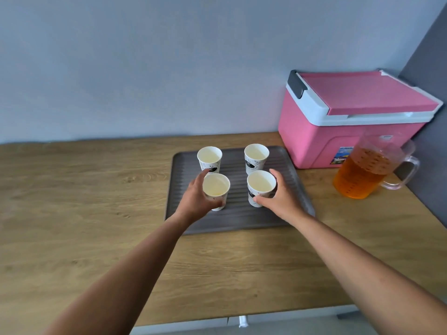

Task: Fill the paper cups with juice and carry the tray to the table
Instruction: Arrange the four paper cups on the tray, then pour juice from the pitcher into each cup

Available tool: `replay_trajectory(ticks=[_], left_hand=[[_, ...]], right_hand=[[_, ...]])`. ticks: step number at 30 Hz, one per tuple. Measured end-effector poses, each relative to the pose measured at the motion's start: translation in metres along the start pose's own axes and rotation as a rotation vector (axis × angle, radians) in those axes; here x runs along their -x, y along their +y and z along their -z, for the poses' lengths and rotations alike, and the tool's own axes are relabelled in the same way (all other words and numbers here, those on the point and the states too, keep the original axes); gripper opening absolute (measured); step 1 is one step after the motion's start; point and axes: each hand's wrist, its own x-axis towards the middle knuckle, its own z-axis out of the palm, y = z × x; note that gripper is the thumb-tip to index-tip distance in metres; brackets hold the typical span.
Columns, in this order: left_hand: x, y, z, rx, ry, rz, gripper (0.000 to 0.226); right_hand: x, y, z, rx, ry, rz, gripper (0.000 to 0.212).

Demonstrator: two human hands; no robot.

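Two near cups (216, 187) (261, 184) are held by left hand (194, 198) and right hand (284, 200) (curled fingers (275, 175) partly hidden).

The pitcher (362, 176) partly hides the cooler's label (341, 154).

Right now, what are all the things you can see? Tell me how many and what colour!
paper cups: four, white with dark print, standing in two rows on the tray
tray: one, grey-brown and ribbed, on the counter
pitcher: one, clear plastic with orange liquid inside, right of the tray, in front of the cooler box
cooler box: one, pink with a white rim and a grey latch, lid closed, back right by the wall
counter: one, light wood, under everything
wall: pale blue-grey, behind the counter
left hand: one, grips the front left cup
right hand: one, grips the front right cup
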Motion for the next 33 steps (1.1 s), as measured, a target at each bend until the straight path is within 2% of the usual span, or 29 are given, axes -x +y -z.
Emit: replay_trajectory(ticks=[2,5,9,12,13,16,22,26,33], left_hand=[[0.004,0.004,0.004,-0.012,-0.009,-0.015,0.106],[0.012,0.019,0.016,-0.047,0.040,-0.101,0.103],[0.020,0.051,0.029,-0.010,0.170,-0.272,0.079],[0.022,0.081,0.021,0.109,0.165,-0.369,0.053],[0.022,0.089,0.016,0.154,0.140,-0.391,0.043],[0.020,0.116,-0.013,0.265,-0.008,-0.435,0.021],[0.008,0.168,-0.079,0.335,-0.221,-0.415,0.026],[-0.005,0.202,-0.116,0.359,-0.313,-0.399,0.033],[-0.038,0.258,-0.179,0.426,-0.367,-0.251,0.053]], right_hand=[[0.003,-0.001,0.004,-0.007,0.010,-0.010,0.105],[0.012,-0.006,0.016,-0.008,0.094,0.011,0.099],[0.027,-0.008,0.042,-0.010,0.253,0.008,0.059],[0.043,-0.005,0.066,-0.084,0.426,-0.010,0.019],[0.048,-0.003,0.073,-0.095,0.469,-0.023,0.014],[0.063,0.009,0.102,-0.131,0.587,-0.104,0.033],[0.082,0.034,0.166,-0.138,0.720,-0.189,0.025],[0.076,0.056,0.202,-0.117,0.800,-0.194,0.032],[0.038,0.091,0.247,-0.112,0.755,-0.162,0.044]])
